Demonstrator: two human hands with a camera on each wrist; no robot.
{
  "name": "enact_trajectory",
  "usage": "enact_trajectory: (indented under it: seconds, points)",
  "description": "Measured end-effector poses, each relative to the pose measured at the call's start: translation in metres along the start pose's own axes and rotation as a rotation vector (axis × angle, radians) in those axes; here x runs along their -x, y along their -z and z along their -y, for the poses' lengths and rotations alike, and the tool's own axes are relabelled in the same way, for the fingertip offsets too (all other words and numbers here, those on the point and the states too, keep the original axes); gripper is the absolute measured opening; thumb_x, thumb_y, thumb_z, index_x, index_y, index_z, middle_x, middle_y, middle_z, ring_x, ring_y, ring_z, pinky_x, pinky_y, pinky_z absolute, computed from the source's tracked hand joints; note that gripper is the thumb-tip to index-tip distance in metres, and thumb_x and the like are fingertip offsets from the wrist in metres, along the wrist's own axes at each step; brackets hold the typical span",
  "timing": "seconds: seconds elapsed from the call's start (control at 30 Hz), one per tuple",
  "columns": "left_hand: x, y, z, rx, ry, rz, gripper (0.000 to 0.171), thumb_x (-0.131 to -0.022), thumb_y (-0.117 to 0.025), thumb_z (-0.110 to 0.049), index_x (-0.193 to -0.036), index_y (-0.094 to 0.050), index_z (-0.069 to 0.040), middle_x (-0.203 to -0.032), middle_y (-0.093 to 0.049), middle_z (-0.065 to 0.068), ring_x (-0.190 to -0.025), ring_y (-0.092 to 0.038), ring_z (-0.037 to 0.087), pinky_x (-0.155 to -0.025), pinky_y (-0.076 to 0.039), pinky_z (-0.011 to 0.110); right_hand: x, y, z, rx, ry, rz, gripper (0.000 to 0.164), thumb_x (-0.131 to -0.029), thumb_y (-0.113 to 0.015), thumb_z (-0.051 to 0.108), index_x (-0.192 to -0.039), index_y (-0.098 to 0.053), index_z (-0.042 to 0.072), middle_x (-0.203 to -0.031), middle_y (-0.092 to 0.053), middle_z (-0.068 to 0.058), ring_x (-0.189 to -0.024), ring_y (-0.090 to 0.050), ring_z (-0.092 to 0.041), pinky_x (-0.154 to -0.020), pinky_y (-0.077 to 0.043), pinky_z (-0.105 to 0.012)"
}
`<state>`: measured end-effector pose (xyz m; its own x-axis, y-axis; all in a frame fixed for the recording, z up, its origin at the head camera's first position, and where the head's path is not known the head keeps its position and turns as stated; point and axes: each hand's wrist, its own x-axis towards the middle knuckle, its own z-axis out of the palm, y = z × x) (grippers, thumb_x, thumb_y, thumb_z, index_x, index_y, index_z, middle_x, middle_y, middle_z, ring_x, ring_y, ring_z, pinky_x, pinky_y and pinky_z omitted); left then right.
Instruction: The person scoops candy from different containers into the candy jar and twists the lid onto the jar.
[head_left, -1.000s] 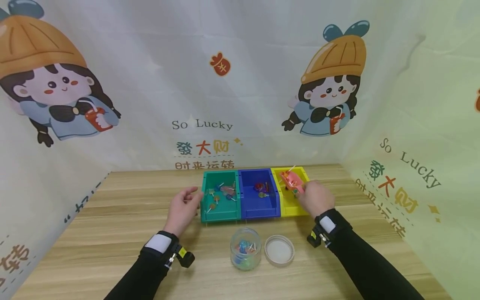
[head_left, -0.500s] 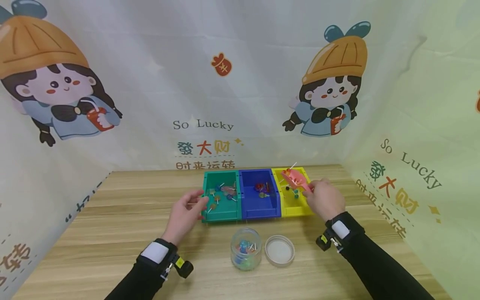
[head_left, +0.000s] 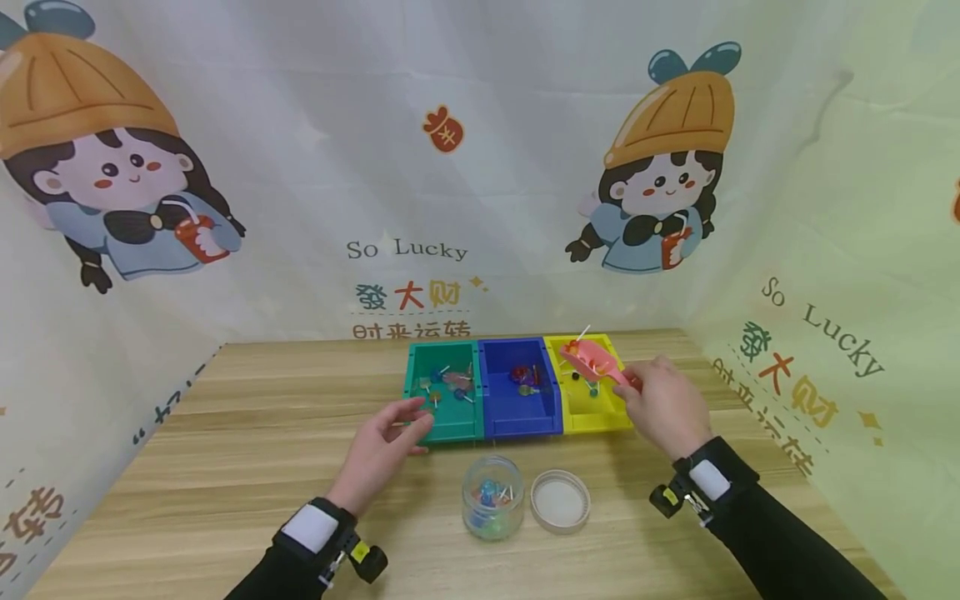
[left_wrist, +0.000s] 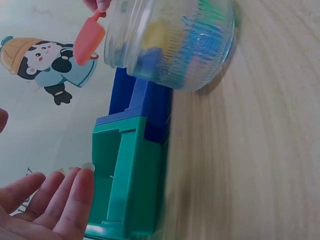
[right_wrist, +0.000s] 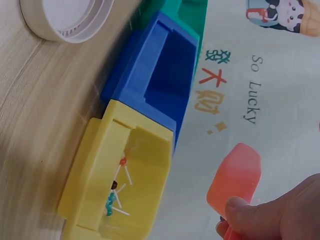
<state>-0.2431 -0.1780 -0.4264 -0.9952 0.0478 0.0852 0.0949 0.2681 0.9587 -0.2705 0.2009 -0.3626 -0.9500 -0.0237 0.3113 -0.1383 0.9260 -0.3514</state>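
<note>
Right hand (head_left: 666,404) pinches pink scoop (right_wrist: 236,175), lollipops (head_left: 575,345) aboard, above yellow bin (head_left: 597,421), one o'clock of jar (left_wrist: 175,47). Left hand (head_left: 384,446), ten o'clock, fingers relaxed, seemingly empty.

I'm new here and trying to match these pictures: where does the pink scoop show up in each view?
Head: right of centre, the pink scoop is seen against the yellow bin, held by the right hand.
Left wrist: near the top left, left of the clear jar.
Right wrist: lower right, in the right hand's grip.
Shared landmark: the blue bin, visible in all three views.
</note>
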Motion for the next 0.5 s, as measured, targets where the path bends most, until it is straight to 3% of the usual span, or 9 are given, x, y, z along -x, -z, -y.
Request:
enact_trajectory:
  seconds: [0.23, 0.4, 0.5]
  points:
    - [0.006, -0.008, 0.004, 0.029, -0.004, 0.041, 0.058, -0.107, -0.073, -0.034, -0.156, -0.059, -0.006, -0.151, -0.064, 0.021, -0.126, -0.073, 0.035, -0.098, -0.065, 0.030, 0.012, 0.013, 0.003, -0.026, 0.075, -0.028, 0.032, -0.105, -0.076, 0.022, -0.125, -0.078, -0.003, -0.104, -0.068, -0.017, -0.086, -0.059, -0.028, -0.067, -0.045, -0.033]
    - [0.011, -0.012, 0.007, 0.003, 0.008, 0.095, 0.063, -0.106, -0.074, -0.036, -0.158, -0.056, -0.007, -0.152, -0.065, 0.020, -0.128, -0.072, 0.029, -0.108, -0.062, 0.041, 0.022, 0.021, 0.003, -0.051, 0.121, -0.053, 0.030, -0.103, -0.078, 0.021, -0.123, -0.079, -0.002, -0.103, -0.068, -0.016, -0.084, -0.058, -0.027, -0.067, -0.047, -0.033]
    - [0.014, -0.015, 0.009, -0.005, 0.015, 0.149, 0.067, -0.105, -0.075, -0.036, -0.161, -0.053, -0.006, -0.155, -0.063, 0.020, -0.136, -0.068, 0.032, -0.114, -0.059, 0.048, 0.027, 0.024, 0.005, -0.056, 0.134, -0.059, 0.030, -0.103, -0.079, 0.020, -0.123, -0.079, -0.002, -0.100, -0.067, -0.014, -0.083, -0.057, -0.026, -0.066, -0.046, -0.032]
